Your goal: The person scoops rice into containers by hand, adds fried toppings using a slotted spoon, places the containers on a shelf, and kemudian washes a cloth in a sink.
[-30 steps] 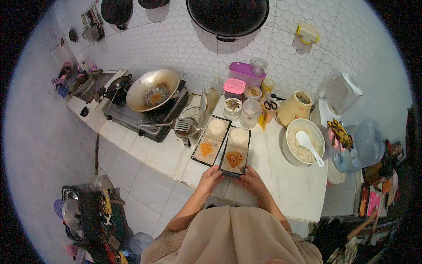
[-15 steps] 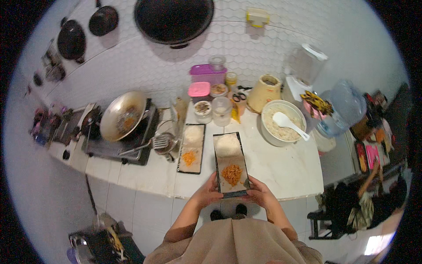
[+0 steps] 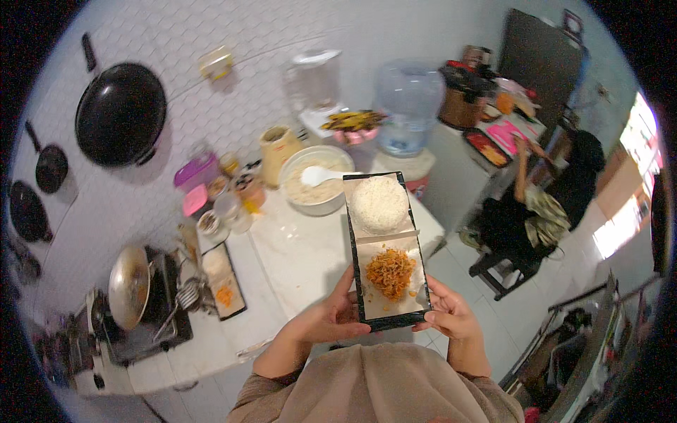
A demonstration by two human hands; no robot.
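Note:
A long black tray [image 3: 387, 323] is held up in front of me, its near end gripped between my two hands. My left hand [image 3: 337, 310] closes on the left corner with the thumb along the edge. On the right corner, my right hand [image 3: 449, 311] does the same. Brown paper lines the tray. A round mound of white rice [image 3: 379, 204] sits at its far end, and a heap of orange-brown shredded food [image 3: 391, 273] lies nearer me. A second tray [image 3: 235, 299] with rice and orange shreds rests on the counter to the left.
A white bowl of rice [image 3: 317, 203] with a white rice paddle [image 3: 326, 175] stands beyond the tray. At left, a metal wok [image 3: 129, 289] sits on the stove [image 3: 169, 326]. Another person [image 3: 518, 211] sits at a side table on the right. A metal rack [image 3: 564, 338] stands at lower right.
My view has turned right. The tray has come up off the counter's front edge and closer to me, carried by both hands. The second tray stays on the counter.

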